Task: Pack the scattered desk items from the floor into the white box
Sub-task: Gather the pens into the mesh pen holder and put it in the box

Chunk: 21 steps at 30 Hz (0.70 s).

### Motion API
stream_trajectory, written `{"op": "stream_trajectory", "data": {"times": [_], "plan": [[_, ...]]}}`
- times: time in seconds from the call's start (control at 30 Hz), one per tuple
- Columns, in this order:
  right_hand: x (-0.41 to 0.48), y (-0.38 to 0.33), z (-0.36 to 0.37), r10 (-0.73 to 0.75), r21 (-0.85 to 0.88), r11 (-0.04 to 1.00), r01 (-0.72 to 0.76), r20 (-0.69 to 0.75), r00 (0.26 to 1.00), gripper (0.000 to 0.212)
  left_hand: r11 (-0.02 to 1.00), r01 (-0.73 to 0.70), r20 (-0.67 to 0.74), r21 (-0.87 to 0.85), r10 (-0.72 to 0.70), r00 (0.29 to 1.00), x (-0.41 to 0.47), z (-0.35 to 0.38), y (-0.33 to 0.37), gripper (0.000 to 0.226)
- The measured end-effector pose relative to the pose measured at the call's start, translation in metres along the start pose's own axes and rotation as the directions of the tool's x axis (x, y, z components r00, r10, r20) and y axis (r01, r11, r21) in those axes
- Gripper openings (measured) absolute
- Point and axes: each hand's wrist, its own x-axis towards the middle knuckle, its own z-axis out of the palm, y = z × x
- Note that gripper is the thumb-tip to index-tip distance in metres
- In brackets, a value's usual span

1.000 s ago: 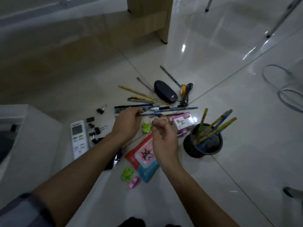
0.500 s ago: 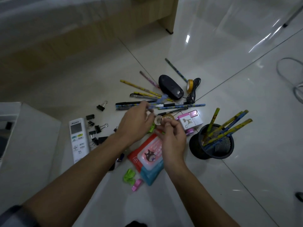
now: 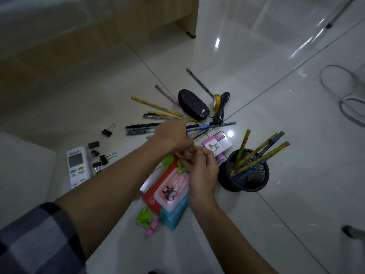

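Head view: both hands meet over the pile; nothing is heading for the box yet.
Nearest, a wipes pack [image 3: 171, 190] and green clips [image 3: 144, 216] lie on the floor. Right hand [image 3: 201, 167] pinches a small tan thing [image 3: 188, 153], too blurred to name. A second ago it held this alone; now left hand [image 3: 171, 135] has come across from the pens [image 3: 138, 126] to join it, fingers curled, grip unclear. Judged: fiddling, not packing. White box [image 3: 23, 167] sits at the left edge, a plain pale flank, opening out of sight. Remote [image 3: 77, 167] and binder clips [image 3: 103, 160] lie beside it, pencil cup [image 3: 246, 175] to the right, mouse [image 3: 193, 104] beyond.
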Motion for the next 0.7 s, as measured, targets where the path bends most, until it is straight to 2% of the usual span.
{"op": "stream_trajectory", "data": {"times": [0.13, 0.17, 0.23, 0.33, 0.4, 0.47, 0.5, 0.57, 0.7], "plan": [[0.0, -0.001, -0.001, 0.046, 0.036, 0.998, -0.046, 0.012, 0.999, 0.016, 0.987, -0.03, -0.138, -0.156, 0.009, 0.99, -0.033, -0.003, -0.017, 0.022], [0.001, -0.001, 0.0, 0.062, 0.031, 0.997, -0.063, 0.045, 0.997, 0.024, 0.978, -0.077, -0.162, -0.193, 0.046, 0.986, -0.044, -0.007, -0.018, 0.021], [0.003, -0.002, 0.006, 0.122, 0.051, 0.99, -0.128, 0.114, 0.986, 0.041, 0.955, -0.189, -0.124, -0.227, 0.164, 0.979, -0.067, -0.015, -0.01, 0.02], [0.005, -0.009, 0.016, 0.333, 0.224, 0.903, -0.366, 0.173, 0.927, 0.043, 0.922, -0.257, 0.026, -0.29, 0.276, 0.961, -0.09, -0.016, -0.001, 0.023], [0.008, -0.012, 0.019, 0.382, 0.368, 0.834, -0.41, 0.151, 0.912, 0.038, 0.851, -0.195, 0.028, -0.487, 0.239, 0.971, -0.094, -0.02, -0.01, 0.018], [0.009, -0.014, 0.018, 0.356, 0.443, 0.823, -0.354, 0.082, 0.931, 0.035, 0.756, -0.111, -0.053, -0.645, 0.101, 0.993, -0.09, -0.023, -0.024, 0.019], [0.009, -0.015, 0.016, 0.349, 0.456, 0.824, -0.336, 0.058, 0.935, 0.035, 0.743, -0.093, -0.123, -0.663, 0.015, 0.992, -0.083, -0.023, -0.03, 0.018], [0.007, -0.017, 0.012, 0.35, 0.411, 0.845, -0.341, 0.057, 0.935, 0.033, 0.84, -0.103, -0.253, -0.532, -0.042, 0.966, -0.06, -0.016, -0.045, 0.015], [0.002, -0.016, 0.004, 0.351, 0.237, 0.893, -0.384, 0.169, 0.921, 0.03, 0.966, -0.093, -0.264, -0.243, 0.026, 0.964, -0.018, 0.007, -0.062, 0.023]]}}
